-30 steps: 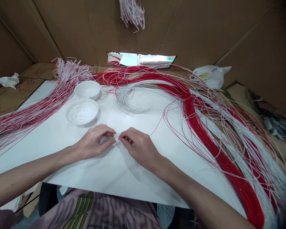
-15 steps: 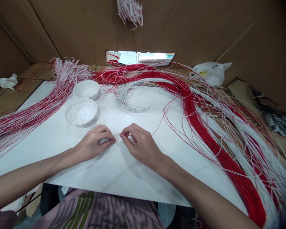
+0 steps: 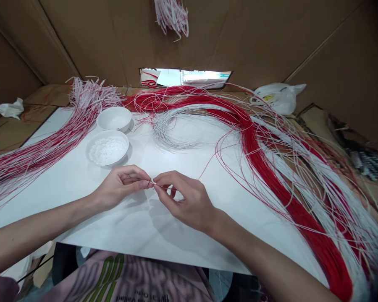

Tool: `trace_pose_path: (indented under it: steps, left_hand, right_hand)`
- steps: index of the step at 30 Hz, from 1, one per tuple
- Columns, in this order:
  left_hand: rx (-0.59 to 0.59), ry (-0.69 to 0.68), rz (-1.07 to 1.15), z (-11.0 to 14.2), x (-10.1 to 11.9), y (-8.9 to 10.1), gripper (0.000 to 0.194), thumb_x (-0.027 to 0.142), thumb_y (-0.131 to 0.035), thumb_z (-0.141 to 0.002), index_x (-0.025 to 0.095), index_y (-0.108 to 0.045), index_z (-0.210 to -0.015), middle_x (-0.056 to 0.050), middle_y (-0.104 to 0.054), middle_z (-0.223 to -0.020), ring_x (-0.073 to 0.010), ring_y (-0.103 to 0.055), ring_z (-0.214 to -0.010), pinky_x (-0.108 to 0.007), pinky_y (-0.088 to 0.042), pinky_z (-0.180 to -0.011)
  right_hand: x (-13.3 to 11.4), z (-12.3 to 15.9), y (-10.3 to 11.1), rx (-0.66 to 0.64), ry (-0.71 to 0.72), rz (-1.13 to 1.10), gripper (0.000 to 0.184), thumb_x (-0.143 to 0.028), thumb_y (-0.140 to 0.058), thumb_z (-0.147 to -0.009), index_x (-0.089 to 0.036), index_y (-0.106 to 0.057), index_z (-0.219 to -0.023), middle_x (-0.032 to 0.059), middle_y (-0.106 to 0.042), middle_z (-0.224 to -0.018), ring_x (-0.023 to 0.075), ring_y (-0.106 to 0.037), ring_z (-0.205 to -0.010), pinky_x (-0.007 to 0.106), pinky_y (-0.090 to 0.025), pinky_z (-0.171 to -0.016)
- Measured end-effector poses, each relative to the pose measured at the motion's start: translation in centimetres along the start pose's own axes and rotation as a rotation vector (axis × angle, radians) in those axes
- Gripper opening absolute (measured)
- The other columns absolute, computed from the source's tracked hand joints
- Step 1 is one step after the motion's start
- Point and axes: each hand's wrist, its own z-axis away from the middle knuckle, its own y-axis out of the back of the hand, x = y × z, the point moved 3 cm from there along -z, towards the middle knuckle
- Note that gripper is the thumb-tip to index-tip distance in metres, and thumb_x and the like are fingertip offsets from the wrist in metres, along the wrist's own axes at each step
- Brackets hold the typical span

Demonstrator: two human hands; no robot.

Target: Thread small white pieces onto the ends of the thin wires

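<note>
Centrally, over the white tabletop (image 3: 182, 241), both hands meet, fingertips nearly touching. Left hand (image 3: 121, 186): thumb and forefinger pinched together on a thin strand (image 3: 151, 184), other fingers curled loosely. Right hand (image 3: 187, 199): thumb and forefinger closed on the same strand from the other side. Strand sits in the narrow gap between the two pinches; finer detail too small to make out. Beyond the left hand, near bowl (image 3: 104, 164) with white bits (image 3: 106, 147) inside; far bowl (image 3: 128, 121) just behind it. Left edge: red-and-white bundle (image 3: 55, 144), frayed pale at its far end. Right: thick red bundle (image 3: 267, 180) curving toward the person, white strands alongside. Loose white coil (image 3: 166, 132) lies beyond the hands.
</note>
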Motion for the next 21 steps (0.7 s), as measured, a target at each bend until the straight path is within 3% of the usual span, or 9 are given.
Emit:
trace_pose_path:
  steps: [21]
  left_hand:
    - [-0.004, -0.031, -0.033, 0.17, -0.05, -0.2, 0.006, 0.02, -0.074, -0.08, 0.018, -0.073, -0.086, -0.002, -0.075, -0.085, -0.0115, -0.071, -0.082, -0.019, -0.055, -0.077]
  right_hand:
    - [-0.22, -0.06, -0.09, -0.01, -0.015, -0.067, 0.009, -0.008, -0.054, -0.089, -0.015, -0.059, -0.086, 0.0041, -0.067, -0.085, 0.0088, -0.061, -0.067, 0.018, -0.051, -0.054]
